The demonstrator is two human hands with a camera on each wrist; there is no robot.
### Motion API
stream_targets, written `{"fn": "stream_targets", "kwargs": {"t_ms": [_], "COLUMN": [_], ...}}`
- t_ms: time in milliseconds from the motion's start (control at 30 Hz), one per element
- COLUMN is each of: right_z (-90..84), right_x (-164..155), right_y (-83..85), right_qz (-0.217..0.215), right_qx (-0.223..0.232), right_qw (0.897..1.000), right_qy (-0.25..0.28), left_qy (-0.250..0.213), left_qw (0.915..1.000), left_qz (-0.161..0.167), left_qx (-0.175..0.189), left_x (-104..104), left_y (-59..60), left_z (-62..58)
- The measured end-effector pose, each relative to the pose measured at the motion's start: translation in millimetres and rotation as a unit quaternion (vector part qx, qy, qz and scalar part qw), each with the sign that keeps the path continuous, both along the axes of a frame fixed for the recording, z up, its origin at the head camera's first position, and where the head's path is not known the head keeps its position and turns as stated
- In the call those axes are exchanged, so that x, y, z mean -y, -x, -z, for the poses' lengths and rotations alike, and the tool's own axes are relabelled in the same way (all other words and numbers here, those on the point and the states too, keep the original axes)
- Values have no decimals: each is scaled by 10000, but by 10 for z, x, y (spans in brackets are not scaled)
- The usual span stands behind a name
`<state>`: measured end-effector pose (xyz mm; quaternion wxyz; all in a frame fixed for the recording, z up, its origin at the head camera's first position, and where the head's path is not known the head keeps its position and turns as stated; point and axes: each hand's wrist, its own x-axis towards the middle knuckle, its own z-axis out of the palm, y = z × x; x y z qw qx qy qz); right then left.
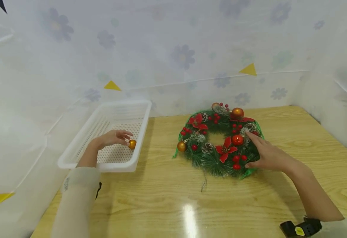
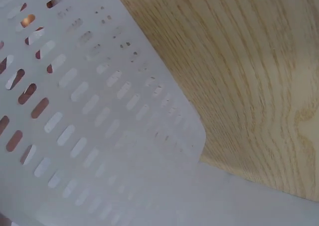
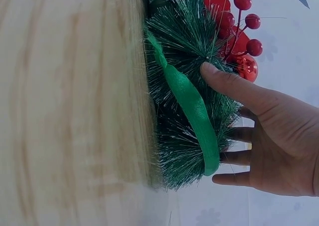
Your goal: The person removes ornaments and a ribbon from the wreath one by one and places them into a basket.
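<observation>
In the head view my left hand (image 1: 111, 138) reaches into the white plastic basket (image 1: 143, 132), fingers loosely extended. A gold ball ornament (image 1: 132, 144) is right at its fingertips, near the basket's right wall. Through the slots in the left wrist view, bits of the hand and a gold spot show. A green Christmas wreath (image 1: 216, 168) lies on the table, decked with red poinsettias, berries, pinecones and balls. My right hand (image 1: 272, 155) rests at its right edge, thumb and fingers spread; the right wrist view shows the thumb over the needles and a green ribbon (image 3: 189, 101) below it.
The wooden table (image 1: 161, 205) carries both basket and wreath. A loose twig-like strand (image 1: 204, 183) hangs out in front of the wreath. Flower-patterned white sheeting (image 1: 167, 39) encloses the back and sides, with yellow triangles (image 1: 112, 85) on it.
</observation>
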<state>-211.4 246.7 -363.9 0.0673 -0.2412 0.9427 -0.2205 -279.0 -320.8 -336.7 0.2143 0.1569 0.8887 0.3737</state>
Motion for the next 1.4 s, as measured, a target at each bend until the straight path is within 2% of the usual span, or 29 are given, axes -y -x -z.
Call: {"fn": "stream_targets", "kwargs": {"t_ms": [100, 433, 567, 733, 967, 1167, 1400], "right_z": [-13, -22, -18, -6, 2, -8, -9], "right_x": [-10, -11, -6, -6, -15, 1, 3], "right_y": [9, 21, 21, 19, 19, 3, -4], "right_qz": [5, 23, 44, 30, -13, -26, -47], "right_qx": [2, 66, 72, 46, -1, -40, -44], "right_qw": [10000, 10000, 10000, 10000, 10000, 10000, 10000], "right_qy": [19, 26, -6, -21, -5, -11, -27], "left_qy": [-63, -567, -599, -697, -895, -1109, -1285], "left_qw": [9996, 9966, 9949, 9938, 9893, 9837, 9803], "left_qz": [-49, -15, 65, 246, 600, 846, 885], "left_qx": [-266, -599, -810, -835, -982, -1131, -1213], "left_x": [-39, -230, -391, -654, -1042, -1352, -1640], "left_y": [16, 5, -35, -75, -114, -144, -174], "left_z": [-53, -207, -304, -412, -486, -474, -310]}}
